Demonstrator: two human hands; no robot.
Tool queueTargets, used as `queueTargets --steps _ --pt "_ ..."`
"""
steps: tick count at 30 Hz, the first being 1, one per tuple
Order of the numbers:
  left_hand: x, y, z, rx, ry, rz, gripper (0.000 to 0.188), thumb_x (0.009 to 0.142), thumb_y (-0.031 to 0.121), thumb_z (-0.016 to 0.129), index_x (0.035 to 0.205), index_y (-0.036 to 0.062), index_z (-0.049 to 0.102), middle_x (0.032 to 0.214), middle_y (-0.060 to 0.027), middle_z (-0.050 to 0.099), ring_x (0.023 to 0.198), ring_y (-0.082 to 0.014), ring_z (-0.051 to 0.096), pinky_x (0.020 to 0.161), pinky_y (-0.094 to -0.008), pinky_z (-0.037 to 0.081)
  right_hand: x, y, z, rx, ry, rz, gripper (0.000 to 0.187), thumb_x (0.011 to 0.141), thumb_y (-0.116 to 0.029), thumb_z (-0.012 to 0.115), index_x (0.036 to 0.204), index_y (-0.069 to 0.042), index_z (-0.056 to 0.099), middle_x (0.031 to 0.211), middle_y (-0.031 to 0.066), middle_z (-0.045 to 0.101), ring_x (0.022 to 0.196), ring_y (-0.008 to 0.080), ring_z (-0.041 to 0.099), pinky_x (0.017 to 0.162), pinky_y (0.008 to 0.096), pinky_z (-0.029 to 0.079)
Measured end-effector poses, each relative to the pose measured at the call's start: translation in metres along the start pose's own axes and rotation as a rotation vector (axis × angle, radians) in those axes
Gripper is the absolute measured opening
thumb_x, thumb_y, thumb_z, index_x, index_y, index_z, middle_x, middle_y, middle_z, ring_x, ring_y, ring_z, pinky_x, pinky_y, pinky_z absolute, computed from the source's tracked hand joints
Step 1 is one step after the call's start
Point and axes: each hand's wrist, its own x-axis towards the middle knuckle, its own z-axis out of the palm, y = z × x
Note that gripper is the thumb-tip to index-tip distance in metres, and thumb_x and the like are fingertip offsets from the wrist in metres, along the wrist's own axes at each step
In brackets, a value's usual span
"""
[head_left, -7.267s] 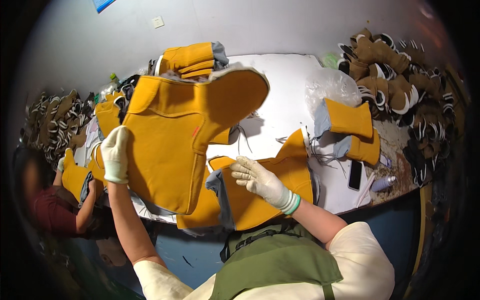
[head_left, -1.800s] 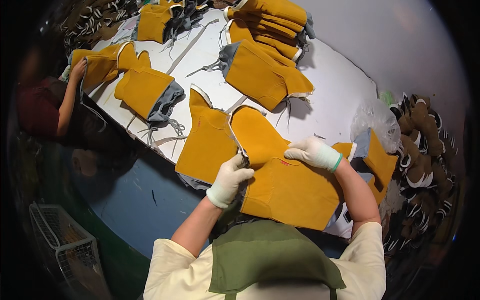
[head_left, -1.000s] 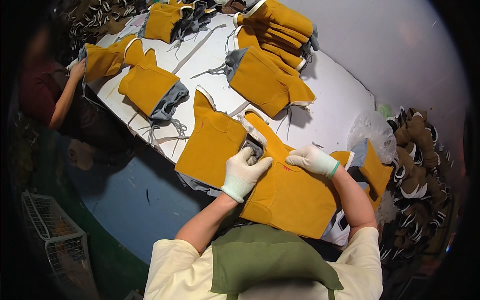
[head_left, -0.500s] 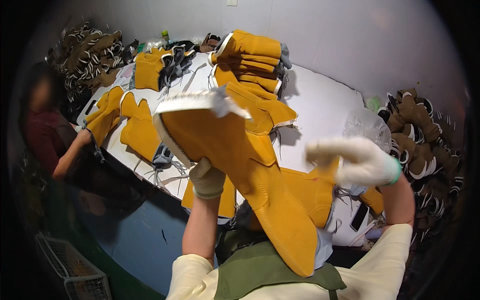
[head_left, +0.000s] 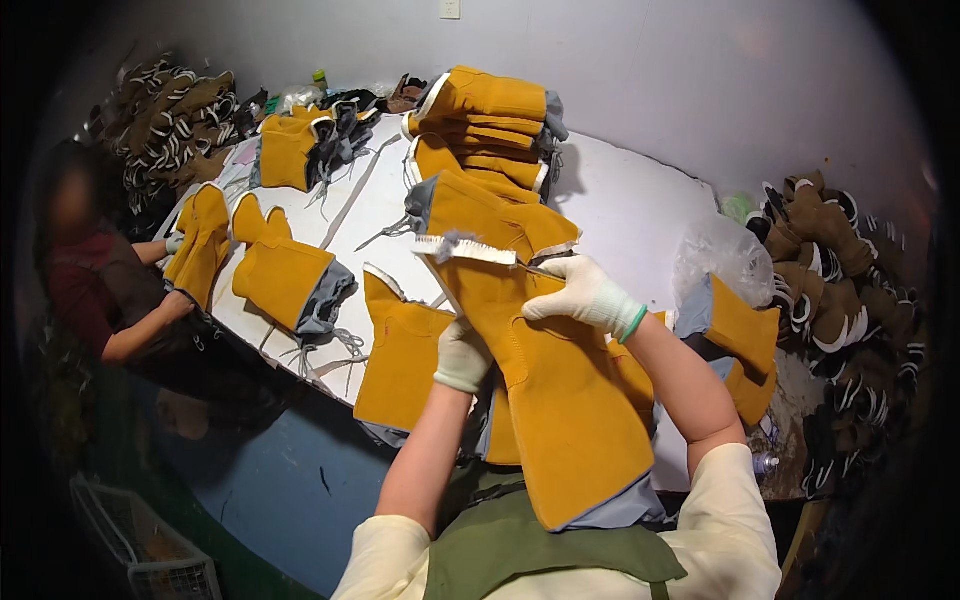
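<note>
A tall mustard-yellow boot upper point(head_left: 560, 400) slants before me. Its white fleecy edge points away, and the wide end with grey lining hangs over my apron. My left hand point(head_left: 463, 358) is closed around its near left side, the fingertips hidden behind it. Across from it, my right hand point(head_left: 588, 298) pinches the upper's right side just below the white edge, thumb on the yellow face. A thin dark sliver shows by its fingertips; I cannot tell what it is. A grey fluffy tuft sits on the white edge.
More yellow boot uppers lie on the white table point(head_left: 625, 215), including a stack point(head_left: 495, 100) at the back. Brown uppers are heaped left point(head_left: 175, 110) and right point(head_left: 830, 250). A clear plastic bag point(head_left: 725, 260) lies at right. A co-worker point(head_left: 85, 270) handles an upper at left.
My right hand has come in from the right and taken hold of the boot upper. The white-edged end has swung right and lower, and my left hand has shifted right.
</note>
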Motion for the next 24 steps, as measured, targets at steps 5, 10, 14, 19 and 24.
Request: queueTargets --steps 5,10,14,19,24 --pt "-0.028 0.049 0.033 0.870 0.468 0.541 0.045 0.088 0.006 0.059 0.131 -0.0026 0.049 0.128 -0.0136 0.053 0.118 -0.0230 0.051 0.103 -0.0357 0.041 -0.006 0.009 -0.010 -0.224 0.043 -0.051 0.038 0.070 -0.021 0.081 0.098 0.002 0.069 0.082 0.0086 0.068 0.076 0.0174 0.063 0.076 0.0310 0.052" --pt "-0.031 0.094 0.143 1.925 -0.267 0.967 0.058 0.076 0.019 0.076 0.127 0.0041 0.053 0.126 -0.0155 0.056 0.124 -0.0306 0.049 0.110 -0.0436 0.032 -0.013 0.001 0.014 -0.581 0.122 -0.052 0.044 0.071 -0.038 0.078 0.105 -0.011 0.071 0.088 0.0148 0.070 0.079 0.0281 0.067 0.076 0.0344 0.053" --pt "-0.026 0.088 0.122 2.111 -0.390 0.777 0.050 0.071 0.018 0.079 0.116 0.0098 0.058 0.112 -0.0087 0.059 0.113 -0.0303 0.053 0.108 -0.0492 0.032 -0.013 0.010 0.028 -0.589 0.105 -0.126 0.045 0.071 -0.041 0.078 0.108 -0.015 0.071 0.090 0.0140 0.069 0.084 0.0304 0.067 0.076 0.0364 0.053" --pt "-0.023 0.083 0.100 1.924 -0.297 0.862 0.035 0.072 0.009 0.075 0.104 0.0099 0.059 0.112 -0.0095 0.060 0.110 -0.0320 0.054 0.105 -0.0492 0.035 -0.008 0.025 0.034 -0.554 0.152 -0.259 0.039 0.074 -0.048 0.072 0.095 -0.015 0.072 0.083 0.0102 0.069 0.079 0.0287 0.067 0.070 0.0407 0.052" --pt "-0.026 0.080 0.086 1.861 -0.213 0.891 0.032 0.073 0.007 0.073 0.101 0.0087 0.058 0.115 -0.0107 0.059 0.111 -0.0347 0.054 0.103 -0.0487 0.037 -0.012 0.024 0.040 -0.619 0.197 -0.341 0.033 0.074 -0.039 0.076 0.088 -0.010 0.072 0.079 0.0112 0.065 0.078 0.0295 0.063 0.066 0.0394 0.050"
